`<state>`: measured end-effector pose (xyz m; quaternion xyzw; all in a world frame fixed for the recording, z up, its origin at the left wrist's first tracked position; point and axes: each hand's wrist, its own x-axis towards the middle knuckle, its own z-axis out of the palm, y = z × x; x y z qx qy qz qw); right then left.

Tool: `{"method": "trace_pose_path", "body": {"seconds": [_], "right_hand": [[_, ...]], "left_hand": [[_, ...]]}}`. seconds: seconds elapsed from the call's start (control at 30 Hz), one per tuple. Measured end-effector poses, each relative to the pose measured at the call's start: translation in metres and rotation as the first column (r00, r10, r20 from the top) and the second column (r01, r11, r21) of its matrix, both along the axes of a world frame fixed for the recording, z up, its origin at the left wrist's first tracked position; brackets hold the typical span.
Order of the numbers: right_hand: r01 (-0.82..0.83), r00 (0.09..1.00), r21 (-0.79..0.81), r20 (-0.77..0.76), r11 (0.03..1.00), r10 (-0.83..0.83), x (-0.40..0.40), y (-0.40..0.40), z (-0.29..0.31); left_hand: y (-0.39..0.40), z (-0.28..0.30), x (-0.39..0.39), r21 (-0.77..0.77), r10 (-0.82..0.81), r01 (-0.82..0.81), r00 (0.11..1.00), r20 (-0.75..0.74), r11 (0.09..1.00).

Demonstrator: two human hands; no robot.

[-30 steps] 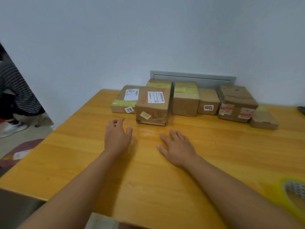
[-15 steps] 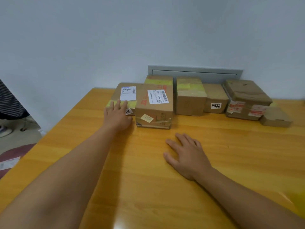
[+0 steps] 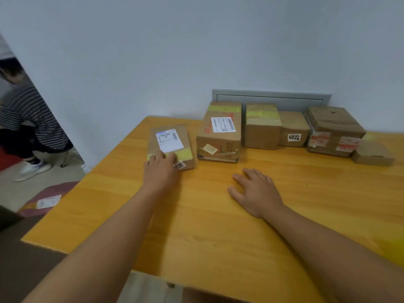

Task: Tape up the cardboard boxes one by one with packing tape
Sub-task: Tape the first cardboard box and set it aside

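A flat cardboard box [image 3: 172,138] with a white label and a yellow tape strip lies at the left end of a row of boxes on the wooden table [image 3: 218,226]. My left hand [image 3: 160,169] rests on its near edge, fingers laid over the top. My right hand [image 3: 255,191] lies flat and open on the table, apart from the boxes. A taller box [image 3: 220,136] with a barcode label stands just right of the flat one. A yellow blur [image 3: 393,248] at the right edge may be the tape roll.
Several more boxes [image 3: 262,127] stand along the wall to the right, one marked 7204 [image 3: 293,130]. A grey panel [image 3: 271,97] sits behind them. A crouching person in a striped top [image 3: 28,119] is on the floor at the left, beyond the table's edge.
My left hand reached forward onto the flat box, and the box now sits away from the taller one, nearer to me. My right hand stayed flat on the table.
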<state>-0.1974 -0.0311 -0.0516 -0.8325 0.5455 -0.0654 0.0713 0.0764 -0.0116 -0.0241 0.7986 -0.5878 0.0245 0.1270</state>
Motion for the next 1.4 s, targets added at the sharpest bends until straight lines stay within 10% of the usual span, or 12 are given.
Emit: {"method": "trace_pose_path", "body": {"seconds": [0.47,0.83,1.2,1.4], "right_hand": [[-0.083,0.996,-0.261,-0.042,0.962,0.074,-0.010,0.071,0.031],[0.001,0.997,-0.350,0.075,0.937,0.027,-0.115,0.122,0.050],[0.039,0.954,-0.034,-0.295,0.999,-0.048,-0.179,0.141,0.046],[0.066,0.970,-0.059,-0.228,0.996,-0.078,-0.176,0.129,0.036]], "left_hand": [[0.150,-0.003,-0.087,-0.004,-0.025,0.025,1.000,0.011,1.000],[0.199,-0.025,-0.183,-0.191,-0.350,0.365,0.931,0.107,0.911],[0.161,-0.029,-0.229,-0.222,-0.441,0.448,0.894,0.085,0.866],[0.153,-0.028,-0.231,-0.219,-0.446,0.448,0.893,0.063,0.866]]}}
